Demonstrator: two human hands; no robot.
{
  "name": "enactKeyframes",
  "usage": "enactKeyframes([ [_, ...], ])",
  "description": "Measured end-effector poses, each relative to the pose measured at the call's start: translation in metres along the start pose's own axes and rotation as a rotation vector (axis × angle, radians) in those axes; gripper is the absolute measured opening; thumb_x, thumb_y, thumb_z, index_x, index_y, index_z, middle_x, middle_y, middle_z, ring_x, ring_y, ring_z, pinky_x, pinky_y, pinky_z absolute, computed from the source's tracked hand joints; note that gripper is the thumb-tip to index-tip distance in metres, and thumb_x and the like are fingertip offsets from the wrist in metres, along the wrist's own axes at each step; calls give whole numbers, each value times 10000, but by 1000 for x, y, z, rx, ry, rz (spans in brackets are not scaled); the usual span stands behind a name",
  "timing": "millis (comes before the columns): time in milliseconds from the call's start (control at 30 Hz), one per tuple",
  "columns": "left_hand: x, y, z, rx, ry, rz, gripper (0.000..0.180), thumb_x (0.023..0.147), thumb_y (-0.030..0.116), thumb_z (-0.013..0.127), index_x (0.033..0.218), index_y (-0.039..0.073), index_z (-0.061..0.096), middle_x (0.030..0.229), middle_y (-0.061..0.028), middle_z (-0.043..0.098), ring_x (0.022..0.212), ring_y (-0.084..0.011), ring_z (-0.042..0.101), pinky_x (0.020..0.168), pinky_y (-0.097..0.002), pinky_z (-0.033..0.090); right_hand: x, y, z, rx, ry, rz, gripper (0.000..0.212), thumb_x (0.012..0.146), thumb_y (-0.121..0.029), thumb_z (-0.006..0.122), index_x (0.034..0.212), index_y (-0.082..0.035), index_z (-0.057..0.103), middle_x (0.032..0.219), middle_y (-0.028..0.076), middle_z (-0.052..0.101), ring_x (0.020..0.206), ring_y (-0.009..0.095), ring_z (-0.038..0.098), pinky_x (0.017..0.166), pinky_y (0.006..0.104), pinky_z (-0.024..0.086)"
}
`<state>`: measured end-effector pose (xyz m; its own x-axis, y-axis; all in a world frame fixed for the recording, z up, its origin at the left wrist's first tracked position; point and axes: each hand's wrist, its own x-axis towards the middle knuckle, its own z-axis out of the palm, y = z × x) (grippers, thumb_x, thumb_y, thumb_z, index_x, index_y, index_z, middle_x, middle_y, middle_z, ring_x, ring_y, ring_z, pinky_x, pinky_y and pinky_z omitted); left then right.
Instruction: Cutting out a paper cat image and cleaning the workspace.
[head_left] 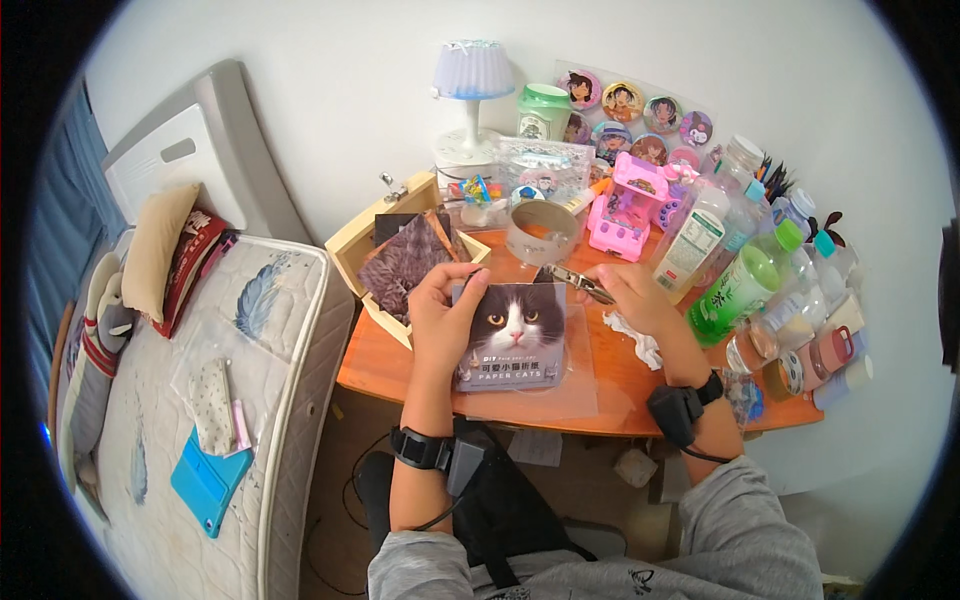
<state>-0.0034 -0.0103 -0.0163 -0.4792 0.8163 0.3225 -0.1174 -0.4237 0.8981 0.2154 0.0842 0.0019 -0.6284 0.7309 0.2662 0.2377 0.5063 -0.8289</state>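
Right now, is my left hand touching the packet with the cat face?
Touching. The head view shows the left hand pinching the cat packet at its upper left, thumb over the front.

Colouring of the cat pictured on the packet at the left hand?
Black and white, amber eyes; the packet shows best in the head view.

The packet [519, 345] bore a black-and-white cat face with amber eyes and a pink nose, on greyish mauve. The tool [587, 286] was silvery. The table [380, 366] was orange-brown, the box [350, 266] pale yellow, the toy [622, 232] bright pink. Blue feathers patterned the off-white mattress [180, 385]; the flat case [207, 482] was bright blue, the sleeves [745, 520] heathered grey.
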Motion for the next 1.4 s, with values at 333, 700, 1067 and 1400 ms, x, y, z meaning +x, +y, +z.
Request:
enactKeyframes([
  [333,0,0,-2,13,0,-7,122,793,73,638,864,-15,592,649,41,556,564,8,455,482,-139,323,1,7,-6,53,-77,27,405,932,-291,358,899,13,623,734,68,622,633,136,531,605,294,410],
  [700,-1,0,-2,83,-20,3,126,792,79,637,857,-20,593,652,35,564,568,8,458,485,-138,328,0,-6,-5,-318,21,-168,337,890,-245,424,695,9,529,578,163,472,520,300,467,508,371,359],
  [1067,-1,0,-2,78,-27,18,114,796,67,630,856,-23,592,663,23,578,576,4,476,490,-141,338,-1,-8,-4,-426,91,-224,322,873,-209,425,639,0,498,602,179,497,567,358,491,522,406,383],
  [1400,-1,1,-2,74,-27,10,113,796,64,630,857,-21,589,661,25,575,576,4,478,488,-144,346,1,3,-4,-101,2,-52,348,902,-269,416,780,2,597,625,114,559,565,199,522,553,329,401],
])
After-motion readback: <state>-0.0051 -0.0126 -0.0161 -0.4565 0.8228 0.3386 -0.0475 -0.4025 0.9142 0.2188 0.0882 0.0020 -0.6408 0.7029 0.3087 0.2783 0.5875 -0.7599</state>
